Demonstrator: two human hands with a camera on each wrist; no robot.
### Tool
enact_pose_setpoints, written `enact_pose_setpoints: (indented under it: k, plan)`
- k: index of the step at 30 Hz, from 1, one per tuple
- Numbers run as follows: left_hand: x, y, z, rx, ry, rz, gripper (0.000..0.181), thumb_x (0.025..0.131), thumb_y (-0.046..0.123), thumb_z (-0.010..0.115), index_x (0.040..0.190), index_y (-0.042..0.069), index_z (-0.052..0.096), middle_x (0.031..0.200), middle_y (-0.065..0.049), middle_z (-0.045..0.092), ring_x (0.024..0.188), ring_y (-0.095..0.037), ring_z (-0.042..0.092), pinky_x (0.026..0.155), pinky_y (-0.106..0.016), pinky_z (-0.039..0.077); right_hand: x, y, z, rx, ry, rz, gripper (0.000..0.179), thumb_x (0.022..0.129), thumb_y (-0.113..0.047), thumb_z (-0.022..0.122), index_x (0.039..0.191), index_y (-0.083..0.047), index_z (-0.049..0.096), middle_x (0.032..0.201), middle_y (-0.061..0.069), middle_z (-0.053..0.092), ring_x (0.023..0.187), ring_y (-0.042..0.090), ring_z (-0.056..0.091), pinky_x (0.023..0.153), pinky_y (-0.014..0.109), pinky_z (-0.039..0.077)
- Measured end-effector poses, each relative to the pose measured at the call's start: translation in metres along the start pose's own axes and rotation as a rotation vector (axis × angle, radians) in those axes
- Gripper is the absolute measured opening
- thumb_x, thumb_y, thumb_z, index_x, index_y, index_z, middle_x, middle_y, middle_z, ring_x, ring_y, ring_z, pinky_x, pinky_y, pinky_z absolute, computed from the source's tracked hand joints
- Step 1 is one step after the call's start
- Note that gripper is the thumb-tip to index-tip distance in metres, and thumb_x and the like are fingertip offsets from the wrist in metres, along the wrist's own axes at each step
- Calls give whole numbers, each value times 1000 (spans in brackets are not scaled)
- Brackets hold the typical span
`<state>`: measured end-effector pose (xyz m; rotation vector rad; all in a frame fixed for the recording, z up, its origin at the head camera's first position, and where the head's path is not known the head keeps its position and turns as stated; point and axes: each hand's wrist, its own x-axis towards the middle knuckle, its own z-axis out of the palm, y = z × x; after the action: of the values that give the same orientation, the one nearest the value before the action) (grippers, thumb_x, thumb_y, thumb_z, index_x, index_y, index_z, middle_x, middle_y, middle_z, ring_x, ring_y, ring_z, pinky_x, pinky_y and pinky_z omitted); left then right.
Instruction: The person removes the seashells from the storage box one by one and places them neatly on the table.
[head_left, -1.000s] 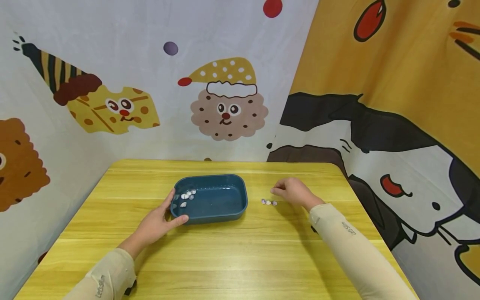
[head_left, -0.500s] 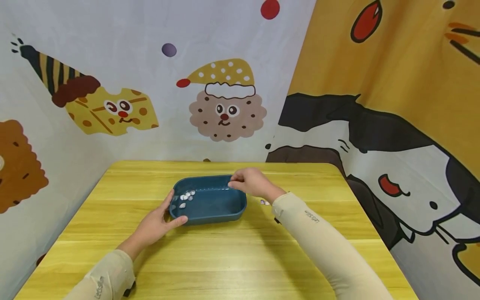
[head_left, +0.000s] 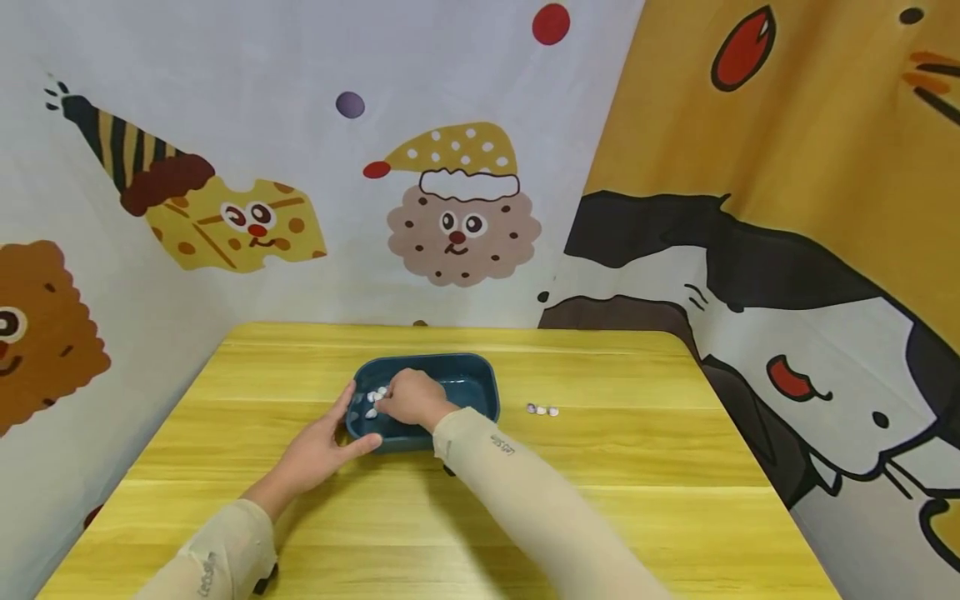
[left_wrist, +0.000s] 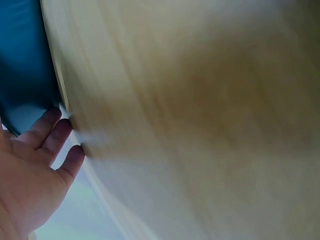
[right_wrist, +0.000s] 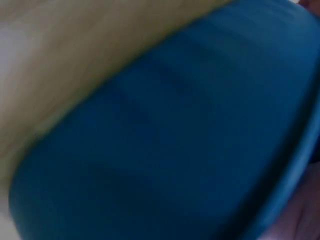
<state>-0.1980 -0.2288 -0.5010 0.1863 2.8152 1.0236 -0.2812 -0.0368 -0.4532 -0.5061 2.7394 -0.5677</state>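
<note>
A dark blue rectangular tray (head_left: 474, 396) stands on the table. My left hand (head_left: 315, 454) holds its left end, thumb along the front wall and fingers against the end; the left wrist view shows several fingertips beside the tray's wall. Small whitish shells (head_left: 371, 413) lie inside at that end. Over them reaches my right hand (head_left: 415, 398), thumb and fingers drawn together low in the tray; whether a shell is between the fingertips is hidden. Three more shells (head_left: 542, 410), one of them purplish, lie in a row on the table, right of the tray.
The wooden table (head_left: 480, 525) has rounded far corners. A curtain (head_left: 300, 133) printed with cartoon figures hangs behind it and along the right side. In the right wrist view the blurred tray wall (right_wrist: 165, 125) fills most of the picture.
My right hand has moved left from above the row of shells, over the tray's right rim and down to the shells inside. The left hand stays at the tray's left end.
</note>
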Motion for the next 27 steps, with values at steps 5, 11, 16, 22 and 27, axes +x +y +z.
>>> enact_pose_setpoints:
  k: [5,11,16,22,27]
  plan:
    - [0,-3,2,-7,8,12,112,96,73,64,174,30,-4,172,-26,31,150,-53,45,115,-68,44,5,-13,16,-26,35,127,34,101,-49,73,100,-17,84,89,-5,79,73,12,71,68,35,60]
    - [0,-4,2,-9,13,13,111,96,74,64,173,32,-4,172,-24,32,150,-52,46,115,-68,45,10,-21,28,-57,81,184,43,99,-53,74,117,-15,82,99,-1,82,79,17,75,71,39,63]
    - [0,-2,1,-9,15,20,109,98,71,64,173,32,-4,173,-25,31,150,-51,46,114,-66,47,15,-23,35,-71,87,190,44,98,-56,73,113,-16,82,95,-1,81,76,16,73,69,38,62]
    - [0,-1,1,-7,15,28,109,98,69,65,174,31,-4,172,-25,32,150,-51,45,114,-67,46,20,-25,42,-103,75,184,38,98,-53,75,111,-18,83,94,-2,81,77,18,75,73,39,63]
    - [0,-2,1,-12,17,28,108,98,68,65,173,31,-4,172,-25,33,151,-52,45,114,-67,45,20,-24,42,-136,68,134,26,101,-46,73,100,-23,84,88,-5,81,76,18,75,73,39,64]
